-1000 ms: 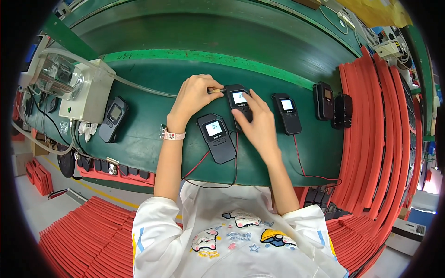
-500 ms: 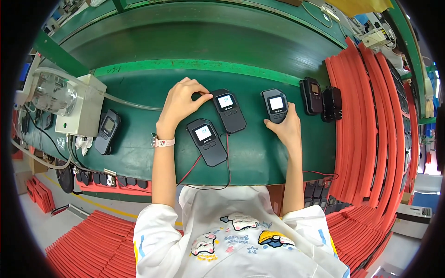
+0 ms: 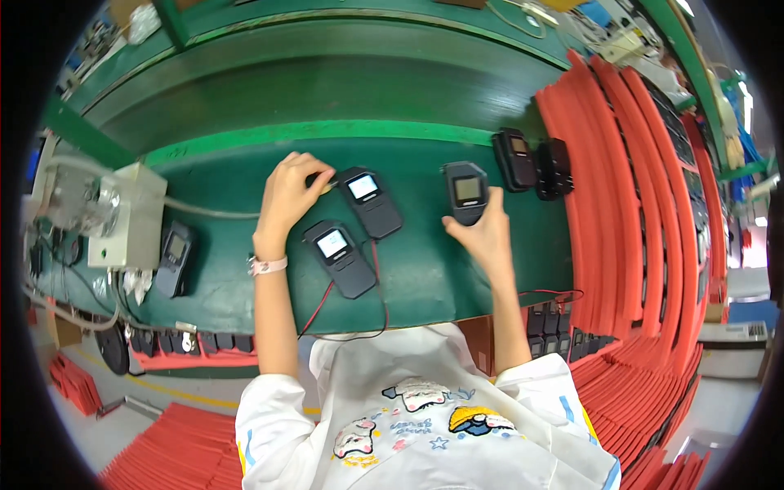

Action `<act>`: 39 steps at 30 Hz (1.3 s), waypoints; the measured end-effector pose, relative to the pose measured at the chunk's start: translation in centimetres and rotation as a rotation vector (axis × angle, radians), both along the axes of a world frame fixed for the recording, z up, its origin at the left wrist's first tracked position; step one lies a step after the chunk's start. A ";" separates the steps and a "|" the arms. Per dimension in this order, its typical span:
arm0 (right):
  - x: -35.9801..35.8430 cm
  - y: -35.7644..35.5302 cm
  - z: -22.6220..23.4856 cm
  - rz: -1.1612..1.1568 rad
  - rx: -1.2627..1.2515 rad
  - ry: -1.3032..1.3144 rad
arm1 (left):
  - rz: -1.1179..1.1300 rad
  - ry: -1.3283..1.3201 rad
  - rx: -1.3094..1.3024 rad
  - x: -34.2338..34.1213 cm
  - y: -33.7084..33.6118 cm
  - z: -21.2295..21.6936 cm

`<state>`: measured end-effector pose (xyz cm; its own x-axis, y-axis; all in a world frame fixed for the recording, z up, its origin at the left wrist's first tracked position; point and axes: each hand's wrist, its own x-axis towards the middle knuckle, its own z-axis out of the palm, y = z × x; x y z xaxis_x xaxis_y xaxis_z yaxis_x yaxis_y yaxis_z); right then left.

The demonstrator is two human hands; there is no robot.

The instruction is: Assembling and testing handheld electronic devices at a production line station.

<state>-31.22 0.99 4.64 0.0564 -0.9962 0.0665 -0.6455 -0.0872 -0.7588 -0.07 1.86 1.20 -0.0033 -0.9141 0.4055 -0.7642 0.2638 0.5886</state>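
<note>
The right hand grips the lower end of a dark handheld unit with a small lit screen. The unit lies flat on the green worktop, its long axis running away from the person, screen end farthest from the palm. The fingers wrap the near end; the body extends just beyond them.

The left hand rests curled on the worktop, fingertips pinching a small part at the top corner of a second handheld unit. What that part is cannot be told. This unit lies tilted, directly right of the left hand and between both hands.

A third handheld unit lies nearer the person, below the left hand, also tilted. Red and black leads run from these two units toward the near edge of the worktop.

Beyond the right hand, to its right, two more dark units lie side by side against stacked red trays. Left of the left hand, well apart, stands a grey box fixture with another unit beside it.

Nothing lies between the right hand and its unit; the neighbouring tilted unit is near on its left.
</note>
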 end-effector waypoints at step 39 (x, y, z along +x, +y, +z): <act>-4.7 3.2 1.2 0.201 -0.165 0.332 | -0.405 -0.152 0.000 -25.5 -12.6 5.8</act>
